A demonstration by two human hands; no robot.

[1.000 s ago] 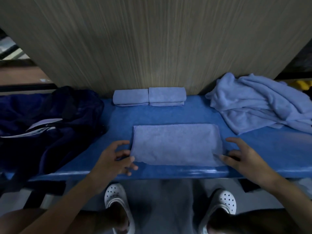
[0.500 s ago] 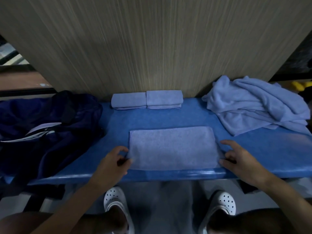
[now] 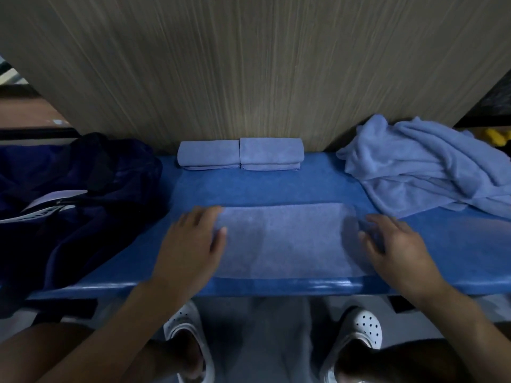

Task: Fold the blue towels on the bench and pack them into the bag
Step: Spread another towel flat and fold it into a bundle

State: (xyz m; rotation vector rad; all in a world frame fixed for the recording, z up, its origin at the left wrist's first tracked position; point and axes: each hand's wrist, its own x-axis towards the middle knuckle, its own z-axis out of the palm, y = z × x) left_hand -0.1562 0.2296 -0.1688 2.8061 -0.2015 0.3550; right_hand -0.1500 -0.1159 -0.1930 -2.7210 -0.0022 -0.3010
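I am laying my left hand (image 3: 190,244) flat over the left end of the half-folded towel (image 3: 284,241), fingers straight and loose, gripping nothing, the thumb resting on the cloth. My right hand (image 3: 395,250) is pressing down on the towel's right end in the same way, fingers spread and relaxed, though that edge is blurred. The towel is lying as a flat rectangle along the near edge of the blue bench (image 3: 249,189), between my two hands. Two folded towels (image 3: 240,154) are sitting side by side and touching at the back of the bench, against the wooden panel (image 3: 249,64). A heap of unfolded towels (image 3: 425,164) is lying at the right end, and the dark blue bag (image 3: 69,194) is slumping at the left, well apart from the towel under my hands. My white clogs (image 3: 362,327) are showing below the bench.
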